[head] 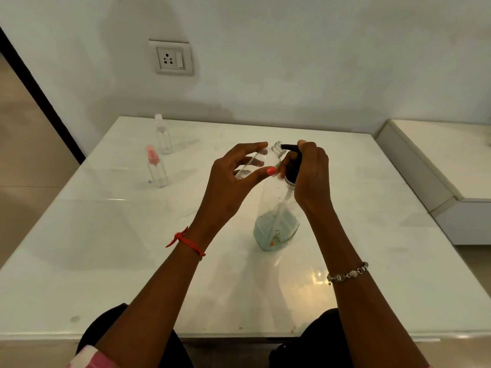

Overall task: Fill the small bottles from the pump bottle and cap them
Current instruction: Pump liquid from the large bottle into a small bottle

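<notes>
A clear pump bottle point(276, 224) with pale blue liquid in its lower part stands on the white table point(132, 248). My right hand point(310, 176) grips its black pump head point(291, 160), fingers curled over the top. My left hand point(236, 179) holds a small clear uncapped bottle point(263, 160) tilted, its open neck right at the black nozzle tip. Two more small clear bottles stand at the far left: one with a pink cap point(156, 167), one with a clear cap point(162, 135).
A wall with a socket plate point(172, 58) rises behind the table. A lower white ledge point(435, 166) adjoins the table's right side. My knees show under the near edge.
</notes>
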